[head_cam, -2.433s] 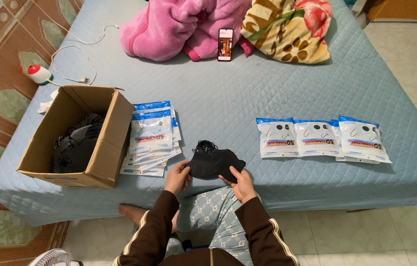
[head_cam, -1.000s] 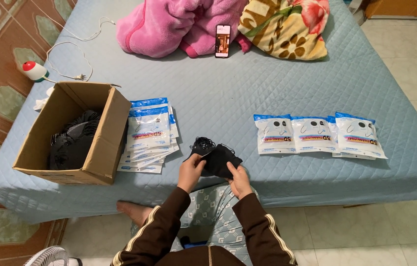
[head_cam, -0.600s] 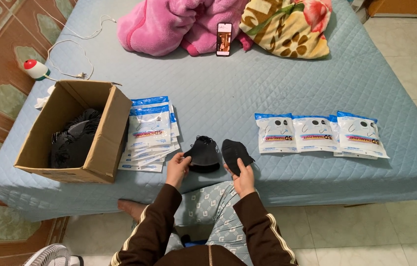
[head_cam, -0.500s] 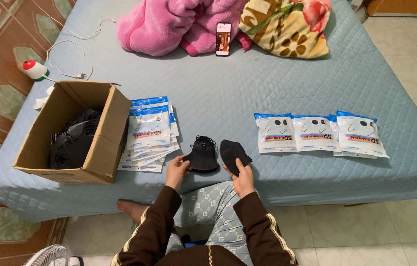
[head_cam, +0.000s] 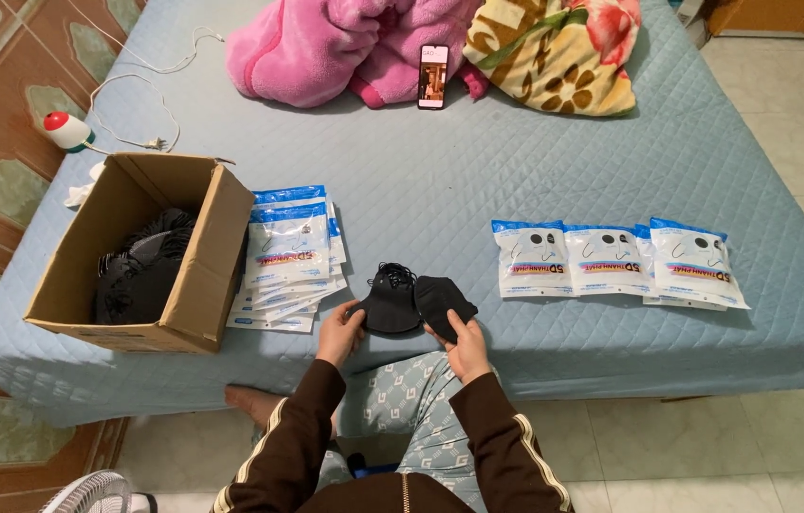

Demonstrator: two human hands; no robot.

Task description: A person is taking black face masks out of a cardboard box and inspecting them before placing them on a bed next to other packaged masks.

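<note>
bed [head_cam: 516, 171]: blue quilted cover, fills most of frame, everything below lies on it
pink blanket [head_cam: 326, 43]: bunched, top centre-left
floral blanket [head_cam: 554, 57]: yellow-brown, top centre-right, just beside the pink one
cardboard box [head_cam: 202, 275]: open, left of frame, dark masks piled inside
empty pouches [head_cam: 293, 256]: blue-white stack, touching box's right wall
filled pouches [head_cam: 615, 264]: three in a row, right of centre, edges overlapping
left mask [head_cam: 390, 302]: black, centre-bottom on bed edge
right mask [head_cam: 440, 299]: black, touching left mask's right side
left hand [head_cam: 338, 331]: fingers clasp left mask's lower-left edge
right hand [head_cam: 466, 347]: fingers pinch right mask's lower edge
phone [head_cam: 433, 76]: screen lit, top centre between blankets
red-white gadget [head_cam: 67, 131]: upper left, white cable attached
</note>
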